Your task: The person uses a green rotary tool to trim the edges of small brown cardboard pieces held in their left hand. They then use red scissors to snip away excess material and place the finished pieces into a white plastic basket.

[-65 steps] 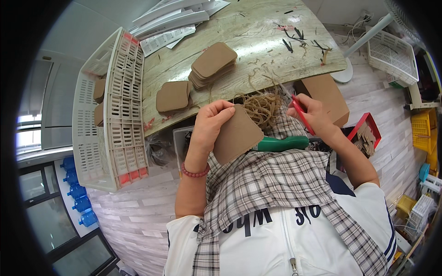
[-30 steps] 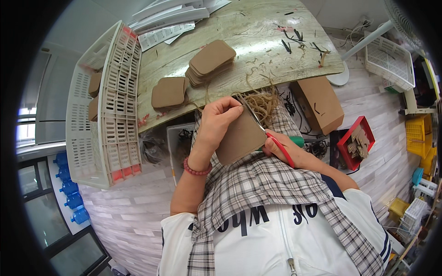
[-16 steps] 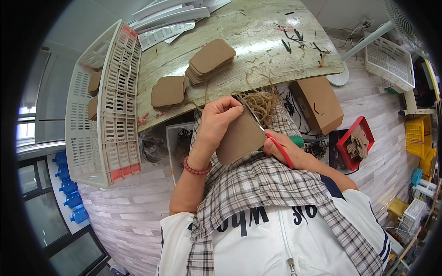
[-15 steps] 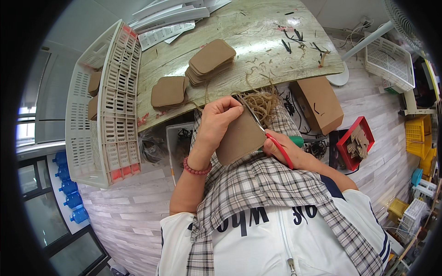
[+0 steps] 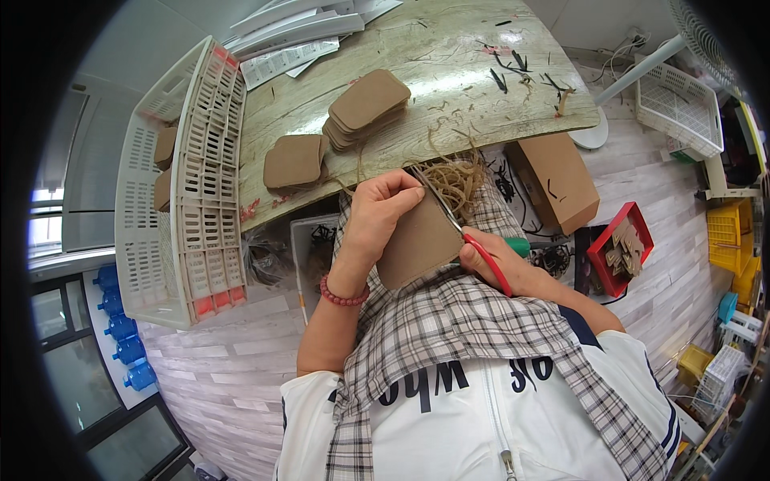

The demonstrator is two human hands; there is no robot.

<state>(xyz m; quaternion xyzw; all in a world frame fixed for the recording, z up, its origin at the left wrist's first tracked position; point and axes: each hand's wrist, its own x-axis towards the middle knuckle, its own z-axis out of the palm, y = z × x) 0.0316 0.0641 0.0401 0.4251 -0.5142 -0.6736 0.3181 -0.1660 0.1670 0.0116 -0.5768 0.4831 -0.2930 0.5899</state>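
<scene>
My left hand (image 5: pixel 381 216) grips the top edge of a brown cardboard piece (image 5: pixel 417 244) held over my lap. My right hand (image 5: pixel 501 268) is closed on red-handled scissors (image 5: pixel 465 236), whose blades run up along the card's right edge. A tangle of tan twine (image 5: pixel 457 180) lies just beyond the card, at the table edge. On the wooden table (image 5: pixel 449 80) sit two stacks of rounded brown card pieces, a tall stack (image 5: pixel 365 108) and a low stack (image 5: pixel 295 160).
A white slotted crate (image 5: pixel 180 184) stands at the table's left, holding more brown pieces. A cardboard box (image 5: pixel 557 184) and a red tray (image 5: pixel 622 248) of small cutouts sit on the floor to the right. White basket (image 5: pixel 678 100) lies far right.
My right hand came down from the twine near the table edge to the card's right side. The scissor blades now lie against the card. My left hand has hardly moved.
</scene>
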